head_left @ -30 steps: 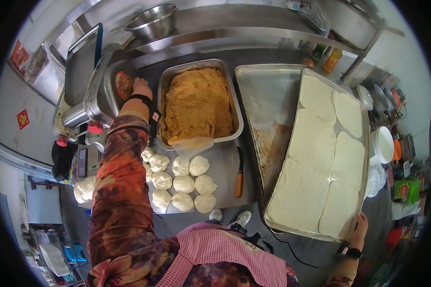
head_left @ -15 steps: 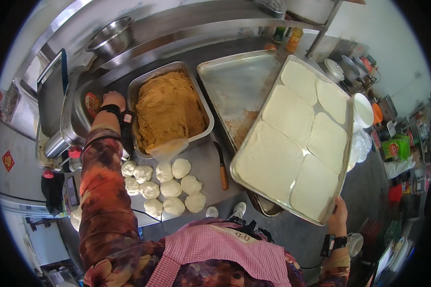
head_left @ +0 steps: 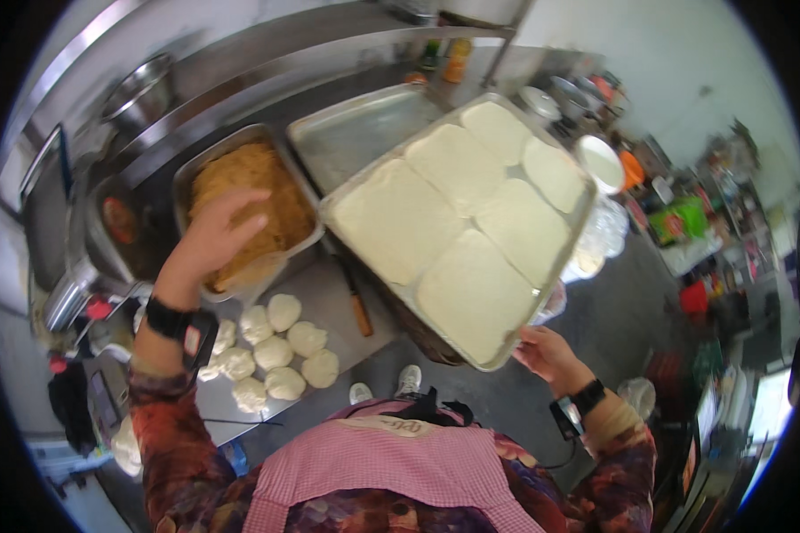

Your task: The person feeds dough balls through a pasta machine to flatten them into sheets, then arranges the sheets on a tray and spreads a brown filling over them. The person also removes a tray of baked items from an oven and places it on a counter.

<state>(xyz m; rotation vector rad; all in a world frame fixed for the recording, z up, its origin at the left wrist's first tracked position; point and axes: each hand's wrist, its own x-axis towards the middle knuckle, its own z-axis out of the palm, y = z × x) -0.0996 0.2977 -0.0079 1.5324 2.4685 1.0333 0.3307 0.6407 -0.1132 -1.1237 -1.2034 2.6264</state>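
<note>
My right hand (head_left: 549, 357) grips the near right corner of a large metal baking tray (head_left: 489, 365). Flat pale dough sheets (head_left: 471, 289) cover that tray, lying side by side. Its far part overlaps a second metal tray (head_left: 360, 126) on the counter. In the air over a deep steel pan (head_left: 307, 242) of brown filling (head_left: 284, 209) is my left hand (head_left: 212, 238), fingers apart and holding nothing. A thin plastic sheet (head_left: 251, 274) rests at the pan's near end. Several round dough balls (head_left: 273, 354) sit in rows nearer me.
A knife (head_left: 360, 311) with a wooden handle lies right of the dough balls. At the far left stands a steel bowl (head_left: 140, 89) near the raised shelf (head_left: 284, 75). Bottles (head_left: 458, 60) are at the back. A white bucket (head_left: 600, 164) stands beyond the tray's right side.
My left hand has come back from the pan's far left side to above the filling. The dough-covered tray has turned and shifted left, my right hand still at its corner. The whole view has turned.
</note>
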